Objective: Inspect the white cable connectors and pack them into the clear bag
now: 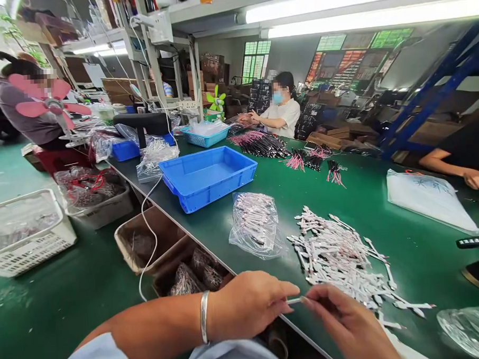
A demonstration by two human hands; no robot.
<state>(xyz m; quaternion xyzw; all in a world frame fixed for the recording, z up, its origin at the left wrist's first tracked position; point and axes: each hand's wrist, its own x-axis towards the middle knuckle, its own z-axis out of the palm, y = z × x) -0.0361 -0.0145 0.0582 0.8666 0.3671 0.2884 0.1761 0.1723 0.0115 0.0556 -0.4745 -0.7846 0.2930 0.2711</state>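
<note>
Near the table's front edge, my left hand (253, 303) and my right hand (344, 320) meet over a small white strip-like piece (294, 301). Both pinch it, one at each end, with thumb and fingers closed. Most of the piece is hidden by my fingers. Just beyond my right hand spreads a loose pile of similar white pieces (338, 254), some with reddish ends. A clear plastic bag (255, 224) filled with such white pieces lies to the left of the pile.
Past the bag stands a blue tray (211, 175). Black-and-pink wire bundles (262, 144) lie farther back, near a masked person (282, 111). At right are a white plastic bag (426, 198) and another person's hand (477, 179). Below the table's left edge sit open boxes (125, 232).
</note>
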